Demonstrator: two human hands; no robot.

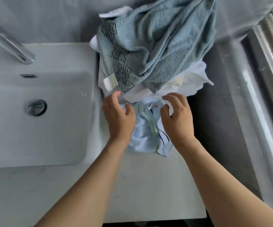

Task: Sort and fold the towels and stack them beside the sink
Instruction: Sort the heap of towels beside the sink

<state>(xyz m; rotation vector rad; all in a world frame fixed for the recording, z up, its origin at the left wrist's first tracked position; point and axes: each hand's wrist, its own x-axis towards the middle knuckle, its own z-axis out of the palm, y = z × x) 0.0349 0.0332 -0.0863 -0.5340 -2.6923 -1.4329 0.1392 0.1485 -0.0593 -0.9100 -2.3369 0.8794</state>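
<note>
A heap of towels lies on the counter right of the sink (39, 112). On top is a crumpled grey-blue towel (157, 40) with a black dashed border and a white tag. White towels (193, 76) stick out beneath it. In front lies a small light-blue towel (146, 130) with green and navy stripes, rumpled. My left hand (117, 117) hovers at its left side, fingers loosely curled near the heap's front edge. My right hand (176, 117) hovers at its right side, fingers spread and bent. Neither hand visibly grips any cloth.
A chrome tap (9, 45) stands at the sink's back left, and the drain plug (36, 107) sits in the basin. Bare white counter (148, 185) stretches toward me in front of the towels. A grey floor gap and a white ledge (253, 112) lie to the right.
</note>
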